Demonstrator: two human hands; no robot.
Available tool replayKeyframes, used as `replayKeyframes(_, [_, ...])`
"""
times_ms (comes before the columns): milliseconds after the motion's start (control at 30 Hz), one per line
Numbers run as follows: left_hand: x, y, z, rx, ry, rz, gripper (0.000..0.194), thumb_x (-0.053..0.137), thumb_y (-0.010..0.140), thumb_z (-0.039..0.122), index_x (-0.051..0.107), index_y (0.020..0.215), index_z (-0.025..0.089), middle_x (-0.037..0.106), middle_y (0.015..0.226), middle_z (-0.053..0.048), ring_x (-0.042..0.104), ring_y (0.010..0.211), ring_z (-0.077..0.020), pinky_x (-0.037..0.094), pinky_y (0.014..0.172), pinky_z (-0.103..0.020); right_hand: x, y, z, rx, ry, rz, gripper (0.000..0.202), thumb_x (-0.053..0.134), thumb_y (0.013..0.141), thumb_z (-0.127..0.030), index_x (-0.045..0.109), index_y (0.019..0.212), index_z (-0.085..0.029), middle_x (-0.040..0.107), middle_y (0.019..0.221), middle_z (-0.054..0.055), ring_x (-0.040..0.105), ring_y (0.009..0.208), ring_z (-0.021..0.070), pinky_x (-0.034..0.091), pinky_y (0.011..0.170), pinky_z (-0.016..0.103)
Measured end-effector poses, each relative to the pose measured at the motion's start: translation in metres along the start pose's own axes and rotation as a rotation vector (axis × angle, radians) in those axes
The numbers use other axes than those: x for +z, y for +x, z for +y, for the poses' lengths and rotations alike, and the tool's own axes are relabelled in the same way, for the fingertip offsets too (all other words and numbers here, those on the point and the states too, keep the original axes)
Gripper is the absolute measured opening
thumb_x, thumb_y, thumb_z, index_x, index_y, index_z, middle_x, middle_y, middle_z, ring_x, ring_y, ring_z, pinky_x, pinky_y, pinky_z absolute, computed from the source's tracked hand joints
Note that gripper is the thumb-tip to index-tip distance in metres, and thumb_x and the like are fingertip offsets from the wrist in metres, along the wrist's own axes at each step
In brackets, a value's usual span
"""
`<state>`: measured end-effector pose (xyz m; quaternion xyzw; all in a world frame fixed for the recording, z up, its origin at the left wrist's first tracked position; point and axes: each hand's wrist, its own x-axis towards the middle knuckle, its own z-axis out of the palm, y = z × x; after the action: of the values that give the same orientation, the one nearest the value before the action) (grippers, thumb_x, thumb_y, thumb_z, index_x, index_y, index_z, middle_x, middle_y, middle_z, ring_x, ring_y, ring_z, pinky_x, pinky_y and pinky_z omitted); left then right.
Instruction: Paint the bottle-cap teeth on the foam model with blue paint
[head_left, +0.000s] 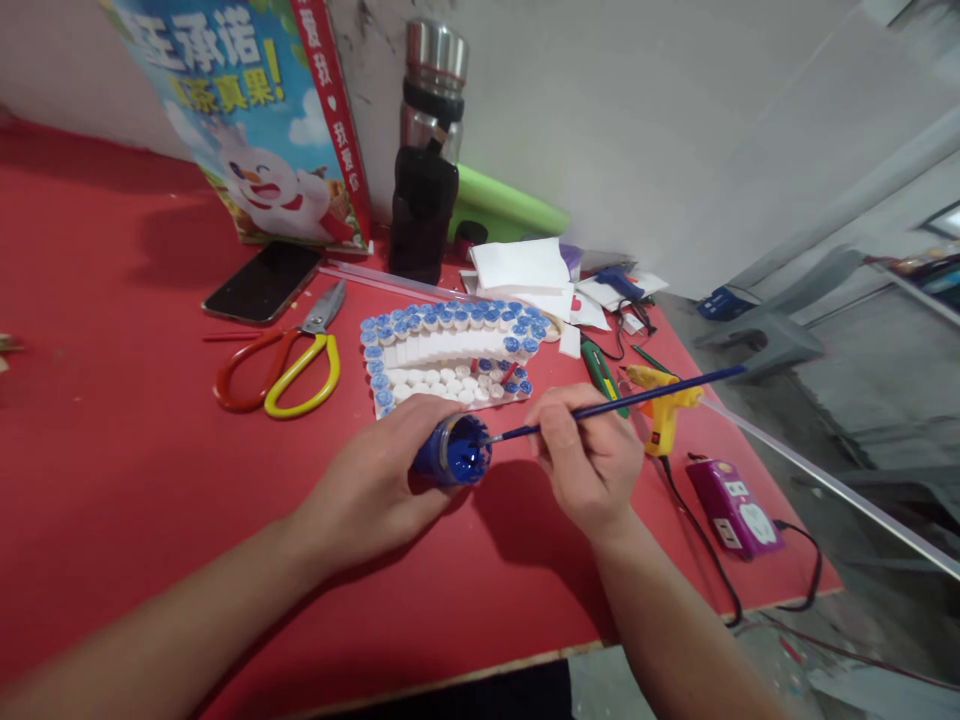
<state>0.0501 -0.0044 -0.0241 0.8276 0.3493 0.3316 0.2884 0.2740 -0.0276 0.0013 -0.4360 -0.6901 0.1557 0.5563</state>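
My left hand (390,475) is wrapped round a small jar of blue paint (436,455), its open mouth tilted toward me. Between the fingers of my right hand (589,455) is a thin dark-blue paintbrush (637,398); its tip reaches into the jar's mouth. Just beyond both hands lies a white craft piece (435,350) covered with small round pieces. Those along its top and left edge are painted blue, while several lower ones (442,385) are white. Two small red sticks show near its right side.
Left of the craft piece lie scissors (300,365) and a phone (262,283). Behind stand a flask (427,150) and a printed bag (262,130). To the right are a green cutter (602,375), a yellow glue gun (664,405) and a purple power box (735,508) with cables.
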Motion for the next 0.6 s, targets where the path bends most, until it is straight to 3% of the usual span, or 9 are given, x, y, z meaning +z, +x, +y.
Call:
replayKeyframes(200, [0.000,0.000,0.000,-0.018,0.012,-0.009,0.050,0.075,0.091,0.023,0.056,0.136,0.028,0.070,0.130,-0.005,0.070,0.115,-0.0253,0.056,0.095,-0.035,0.000,0.010,0.006,0.311,0.354,0.238,0.029,0.065,0.105,-0.041,0.062,0.082,-0.022,0.053,0.055,-0.008,0.042,0.038,0.0058,0.029,0.032,0.018])
replayKeyframes(333, [0.000,-0.001,0.001,-0.045,0.018,0.005,0.047,0.076,0.091,0.027,0.057,0.135,0.028,0.071,0.129,-0.004,0.071,0.114,-0.0249,0.057,0.094,-0.035,0.002,0.016,0.010,0.397,0.451,0.239,0.034,0.071,0.100,-0.046,0.062,0.079,-0.022,0.051,0.051,-0.009,0.038,0.035,0.0051,0.026,0.030,0.018])
replayKeyframes(433, [-0.001,-0.001,0.001,-0.048,0.021,0.011,0.048,0.076,0.091,0.028,0.058,0.135,0.029,0.071,0.129,-0.004,0.071,0.113,-0.0249,0.057,0.094,-0.034,0.001,0.017,0.011,0.395,0.442,0.237,0.034,0.072,0.099,-0.048,0.063,0.079,-0.022,0.053,0.052,-0.008,0.039,0.034,0.0049,0.026,0.029,0.018])
replayKeyframes(600, [-0.001,-0.001,0.000,-0.025,0.024,0.009,0.049,0.075,0.091,0.026,0.057,0.136,0.029,0.071,0.130,-0.005,0.071,0.115,-0.0259,0.058,0.094,-0.035,-0.010,0.014,0.009,0.254,0.310,0.299,0.027,0.066,0.104,-0.039,0.068,0.084,-0.021,0.061,0.058,-0.006,0.046,0.038,0.0062,0.030,0.033,0.019])
